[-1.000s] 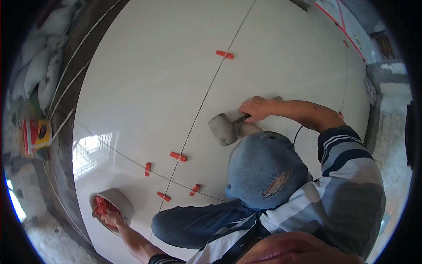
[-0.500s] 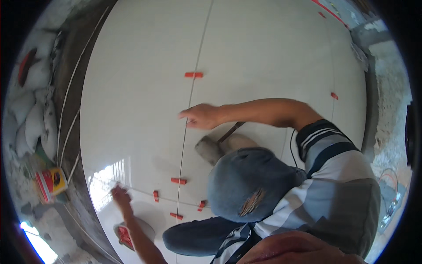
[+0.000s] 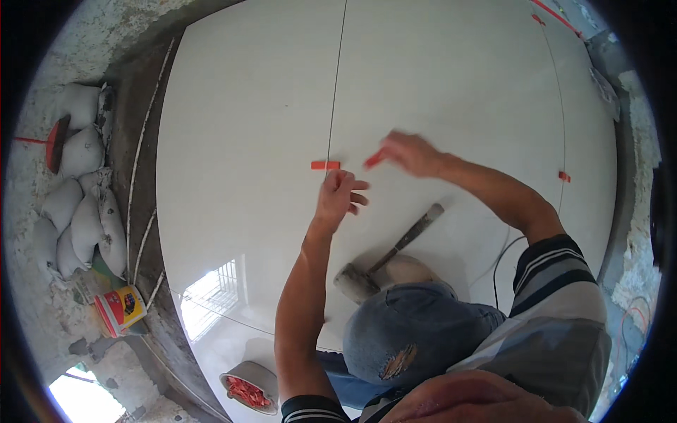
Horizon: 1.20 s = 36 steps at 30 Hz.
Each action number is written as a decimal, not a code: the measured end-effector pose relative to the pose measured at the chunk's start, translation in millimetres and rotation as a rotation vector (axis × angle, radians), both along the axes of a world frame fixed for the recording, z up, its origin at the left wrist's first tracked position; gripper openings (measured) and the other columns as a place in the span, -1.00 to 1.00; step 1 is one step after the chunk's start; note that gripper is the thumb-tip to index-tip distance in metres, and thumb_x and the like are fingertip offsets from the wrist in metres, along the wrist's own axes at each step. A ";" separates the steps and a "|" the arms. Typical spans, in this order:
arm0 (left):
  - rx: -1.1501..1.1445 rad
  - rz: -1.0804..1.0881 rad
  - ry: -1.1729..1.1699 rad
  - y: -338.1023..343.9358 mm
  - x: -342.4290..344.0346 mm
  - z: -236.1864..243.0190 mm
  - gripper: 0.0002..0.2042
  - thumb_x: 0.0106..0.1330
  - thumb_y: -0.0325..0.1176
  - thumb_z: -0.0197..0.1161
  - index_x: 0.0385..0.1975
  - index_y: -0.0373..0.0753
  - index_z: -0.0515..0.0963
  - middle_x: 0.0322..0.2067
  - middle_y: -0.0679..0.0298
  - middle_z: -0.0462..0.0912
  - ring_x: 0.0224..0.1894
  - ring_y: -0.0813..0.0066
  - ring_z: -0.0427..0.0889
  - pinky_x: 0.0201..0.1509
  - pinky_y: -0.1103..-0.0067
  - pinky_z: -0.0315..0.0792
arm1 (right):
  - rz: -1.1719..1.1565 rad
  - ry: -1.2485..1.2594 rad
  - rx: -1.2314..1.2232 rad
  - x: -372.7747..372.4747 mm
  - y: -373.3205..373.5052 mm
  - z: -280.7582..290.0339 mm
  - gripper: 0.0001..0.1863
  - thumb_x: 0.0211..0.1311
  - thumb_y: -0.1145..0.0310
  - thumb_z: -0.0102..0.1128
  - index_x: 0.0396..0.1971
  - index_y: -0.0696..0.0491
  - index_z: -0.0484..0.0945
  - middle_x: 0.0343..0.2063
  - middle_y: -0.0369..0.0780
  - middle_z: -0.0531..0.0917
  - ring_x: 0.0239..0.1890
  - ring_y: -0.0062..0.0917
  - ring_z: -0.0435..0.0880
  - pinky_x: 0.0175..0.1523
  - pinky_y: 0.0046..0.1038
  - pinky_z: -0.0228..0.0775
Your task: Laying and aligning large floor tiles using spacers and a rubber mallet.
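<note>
My left hand (image 3: 338, 196) is at the seam between two large glossy off-white floor tiles (image 3: 240, 106), just below a red tile-levelling wedge (image 3: 325, 166) lying across that seam. Its thumb and forefinger are pinched together, the other fingers curled loosely; whatever is between the tips is too small to make out. To the right, my right hand (image 3: 415, 153) holds another red wedge (image 3: 374, 159) above the tile, slightly blurred. A mallet (image 3: 356, 282) with a dark handle lies on the tile in front of my knee.
A grey tub (image 3: 272, 381) full of red wedges stands at the lower left. More wedges (image 3: 564, 176) sit along the right seam. White sacks (image 3: 86, 222), a red-and-yellow bucket (image 3: 120, 310) and a rough wall edge line the left. A black cable (image 3: 496, 275) runs near my right arm.
My left hand has come from beside the tub up to the seam. My right hand has left the seam, moving right, and now shows a red wedge in its fingers. The view has shifted.
</note>
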<state>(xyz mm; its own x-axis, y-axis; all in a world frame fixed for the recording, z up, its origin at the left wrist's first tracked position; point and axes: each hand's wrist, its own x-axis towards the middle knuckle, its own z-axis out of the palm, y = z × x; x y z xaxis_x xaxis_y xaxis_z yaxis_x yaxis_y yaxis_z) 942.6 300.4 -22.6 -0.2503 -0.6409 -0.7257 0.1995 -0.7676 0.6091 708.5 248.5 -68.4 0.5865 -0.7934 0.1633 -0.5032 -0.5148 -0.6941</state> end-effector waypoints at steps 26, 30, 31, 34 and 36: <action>-1.091 -0.308 -1.704 -226.9 163.7 -112.7 -0.61 0.10 -0.30 0.03 -0.06 -0.30 0.39 0.05 0.13 0.40 0.15 0.17 0.34 0.20 0.24 0.16 | -1.138 0.567 0.104 -19.1 -438.5 -69.9 -0.57 0.37 0.05 -0.19 0.05 0.01 0.34 -0.05 -0.04 0.50 -0.02 -0.15 0.54 -0.04 -0.19 0.46; -1.163 -0.246 -1.569 -256.6 135.4 -114.6 -0.62 0.08 -0.32 0.04 -0.08 -0.30 0.41 0.03 0.15 0.42 0.12 0.17 0.37 0.19 0.24 0.17 | -0.438 0.663 -0.316 -116.2 -514.5 -79.6 -0.59 0.40 0.17 -0.24 0.19 -0.09 0.30 0.18 -0.17 0.38 0.20 -0.22 0.38 0.19 -0.30 0.34; -1.146 -0.265 -1.572 -256.6 141.9 -116.7 -0.62 0.08 -0.32 0.04 -0.08 -0.30 0.41 0.03 0.15 0.42 0.12 0.17 0.37 0.19 0.24 0.17 | -0.430 0.658 -0.295 -96.7 -523.3 -89.4 -0.59 0.40 0.17 -0.24 0.19 -0.09 0.30 0.18 -0.17 0.38 0.20 -0.22 0.38 0.19 -0.30 0.34; -1.151 -0.297 -1.600 -260.7 165.8 -115.6 -0.62 0.07 -0.33 0.03 -0.08 -0.31 0.40 0.03 0.14 0.42 0.11 0.16 0.38 0.18 0.23 0.18 | -0.715 1.051 0.040 -31.6 -542.7 -91.3 -0.57 0.42 0.17 -0.34 0.20 -0.05 0.27 0.17 -0.17 0.38 0.20 -0.23 0.37 0.28 -0.30 0.22; -1.097 -0.349 -1.574 -264.4 172.0 -112.0 -0.57 0.08 -0.31 0.05 -0.02 -0.33 0.38 0.04 0.11 0.43 0.13 0.09 0.36 0.23 0.19 0.16 | -0.816 0.828 0.014 -27.5 -535.4 -84.8 -0.55 0.41 0.09 -0.34 0.14 -0.03 0.32 0.17 -0.13 0.38 0.19 -0.21 0.38 0.26 -0.27 0.24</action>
